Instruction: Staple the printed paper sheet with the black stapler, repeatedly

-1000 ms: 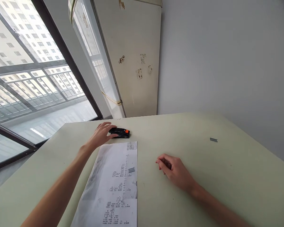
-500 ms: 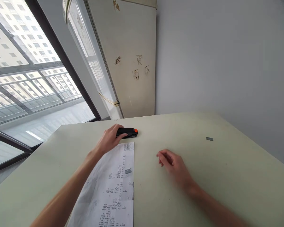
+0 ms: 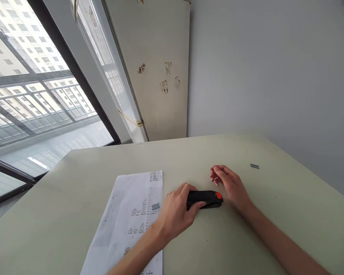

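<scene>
My left hand (image 3: pixel 178 208) is wrapped round the rear part of a black stapler (image 3: pixel 205 199) that has an orange-red tip at its right end. The stapler lies level, just right of the printed paper sheets (image 3: pixel 137 191). Up and to the right of it is my right hand (image 3: pixel 227 182), its fingers loosely curled and apart from the thumb, with nothing visible in them. A short grey strip of staples (image 3: pixel 155 206) rests on the paper. Another strip of staples (image 3: pixel 254 166) lies on the table beyond my right hand.
The pale green table (image 3: pixel 289 214) reaches to a grey wall (image 3: pixel 269 68). Behind its far edge stands a worn off-white refrigerator-like cabinet (image 3: pixel 163 110). On the left, a dark-framed window (image 3: pixel 54 95) looks onto a balcony railing and buildings.
My left hand has brought the stapler from above the paper's top edge rightward and nearer to me. My right hand has moved up and to the right.
</scene>
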A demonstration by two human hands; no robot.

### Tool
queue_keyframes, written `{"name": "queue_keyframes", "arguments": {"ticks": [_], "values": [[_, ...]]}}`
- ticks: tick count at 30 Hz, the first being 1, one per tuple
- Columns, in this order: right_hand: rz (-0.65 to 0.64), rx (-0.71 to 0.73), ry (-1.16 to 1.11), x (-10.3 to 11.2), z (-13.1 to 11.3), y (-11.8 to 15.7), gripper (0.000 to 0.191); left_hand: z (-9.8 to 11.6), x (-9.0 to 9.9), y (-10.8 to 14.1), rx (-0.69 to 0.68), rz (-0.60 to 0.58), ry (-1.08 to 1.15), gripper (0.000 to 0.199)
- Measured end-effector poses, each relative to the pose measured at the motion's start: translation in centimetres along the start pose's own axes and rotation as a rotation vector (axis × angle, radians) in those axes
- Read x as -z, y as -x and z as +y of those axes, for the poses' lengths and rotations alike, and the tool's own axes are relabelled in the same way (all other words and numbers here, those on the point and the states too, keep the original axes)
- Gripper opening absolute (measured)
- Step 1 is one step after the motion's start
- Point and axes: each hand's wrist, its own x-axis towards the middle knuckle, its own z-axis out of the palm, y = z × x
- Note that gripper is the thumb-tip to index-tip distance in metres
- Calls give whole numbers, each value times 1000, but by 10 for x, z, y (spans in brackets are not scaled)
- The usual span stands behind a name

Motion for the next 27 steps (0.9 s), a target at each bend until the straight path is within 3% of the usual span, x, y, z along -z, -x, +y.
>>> {"name": "queue_keyframes", "arguments": {"ticks": [4,9,16,21,27], "values": [[-65,-9,11,-2,0,1,39,2,-9,4,34,-11,90,23],[-118,-23,44,2,1,3,41,-7,1,15,-4,-17,121,28],[-299,-122,220,4,-4,9,39,-27,7,38,8,-6,153,26],[-290,-121,301,2,-7,13,46,-33,2,41,21,-34,182,32],[-252,-117,361,0,-4,18,48,-34,3,42,25,-46,208,25]]}}
